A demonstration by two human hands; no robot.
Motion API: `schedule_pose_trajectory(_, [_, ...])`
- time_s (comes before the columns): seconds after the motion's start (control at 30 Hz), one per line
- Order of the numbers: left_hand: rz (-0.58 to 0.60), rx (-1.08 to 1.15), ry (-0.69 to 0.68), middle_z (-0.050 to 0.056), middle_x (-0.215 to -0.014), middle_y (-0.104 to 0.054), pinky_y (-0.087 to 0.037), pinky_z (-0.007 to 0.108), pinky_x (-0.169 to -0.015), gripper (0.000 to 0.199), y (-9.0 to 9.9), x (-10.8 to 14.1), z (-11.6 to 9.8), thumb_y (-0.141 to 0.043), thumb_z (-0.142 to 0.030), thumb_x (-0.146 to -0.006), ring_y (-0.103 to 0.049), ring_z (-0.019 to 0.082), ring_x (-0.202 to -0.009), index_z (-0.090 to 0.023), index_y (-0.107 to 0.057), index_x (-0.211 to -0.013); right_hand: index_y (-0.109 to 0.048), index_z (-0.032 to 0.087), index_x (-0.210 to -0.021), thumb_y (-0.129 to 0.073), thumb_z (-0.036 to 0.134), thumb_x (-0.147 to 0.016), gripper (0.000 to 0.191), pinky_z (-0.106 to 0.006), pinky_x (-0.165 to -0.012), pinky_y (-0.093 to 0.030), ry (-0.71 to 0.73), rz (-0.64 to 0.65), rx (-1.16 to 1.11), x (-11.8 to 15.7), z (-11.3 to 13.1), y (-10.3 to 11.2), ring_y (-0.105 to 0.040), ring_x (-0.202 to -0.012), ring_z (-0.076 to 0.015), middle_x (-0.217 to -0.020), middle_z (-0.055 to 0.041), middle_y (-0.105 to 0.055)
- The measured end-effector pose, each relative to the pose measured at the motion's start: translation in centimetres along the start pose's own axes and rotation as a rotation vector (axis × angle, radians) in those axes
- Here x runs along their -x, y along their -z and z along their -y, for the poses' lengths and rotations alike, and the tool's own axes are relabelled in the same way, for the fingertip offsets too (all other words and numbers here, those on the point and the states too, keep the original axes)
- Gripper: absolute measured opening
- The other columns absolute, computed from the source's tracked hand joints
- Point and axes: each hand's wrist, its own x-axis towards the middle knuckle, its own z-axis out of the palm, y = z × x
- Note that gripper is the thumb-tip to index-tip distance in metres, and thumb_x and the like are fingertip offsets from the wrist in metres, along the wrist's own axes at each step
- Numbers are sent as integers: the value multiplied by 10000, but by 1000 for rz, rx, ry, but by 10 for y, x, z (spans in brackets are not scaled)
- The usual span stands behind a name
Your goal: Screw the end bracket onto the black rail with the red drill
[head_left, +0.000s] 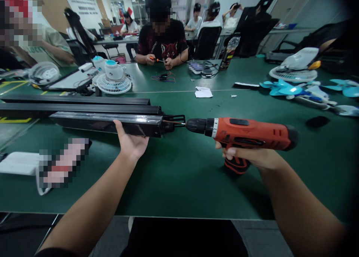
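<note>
My left hand (133, 143) is wrapped under and around a long black rectangular bar (134, 122), thumb on its near side. A black bracket (178, 119) sticks out of the bar's right end. My right hand (252, 156) grips a red and black cordless drill (252, 132) by its handle, with the chuck facing left. A thin bit (176, 123) runs from the chuck toward the bar's end; whether it touches a screw there is too small to tell. Two more black bars (84, 108) lie just behind the held one.
On the green table (179, 189) are fan parts (113, 83) at the back left and blue fan blades (283, 88) at the right. A paper scrap (203, 93) and a bottle (230, 53) lie beyond. Across the table, a person (162, 36) holds a screwdriver.
</note>
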Motion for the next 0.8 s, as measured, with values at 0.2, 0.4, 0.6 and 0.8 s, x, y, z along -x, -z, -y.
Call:
schedule_pose_trajectory(0.2, [-17, -20, -6, 87, -1530, -826, -584, 449, -1290, 904, -3, 3, 0, -614, -941, -1001, -681, 332, -1573, -340, -662, -1674, -944, 260, -1011, -1028, 348, -850, 202, -266, -613, -713, 18, -6, -9, -1, -1, -1, -731, -609, -146, -924, -56, -894])
schedule_pose_trajectory(0.4, [-7, -2, 3, 81, -1530, -828, -587, 449, -1291, 884, -2, 1, -1, -623, -929, -1007, -695, 329, -1559, -352, -661, -1676, -930, 255, -1003, -1022, 356, -851, 204, -285, -579, -700, 28, -3, -4, -1, 0, -1, -713, -597, -157, -915, -60, -886])
schedule_pose_trajectory(0.6, [-26, -5, -16, 96, -1569, -806, -572, 443, -1306, 874, -6, 4, 0, -616, -919, -1019, -673, 331, -1586, -316, -687, -1648, -938, 258, -1028, -1028, 365, -851, 226, -278, -603, -708, 25, 1, -14, -1, -2, 1, -725, -606, -153, -929, -60, -895])
schedule_pose_trajectory(0.8, [-53, -39, -23, 81, -1536, -825, -549, 452, -1333, 886, -12, 8, 1, -583, -940, -1017, -650, 326, -1609, -332, -677, -1655, -944, 260, -1027, -1037, 371, -850, 229, -268, -589, -704, 27, -14, -31, 0, -3, -1, -724, -598, -147, -939, -64, -902])
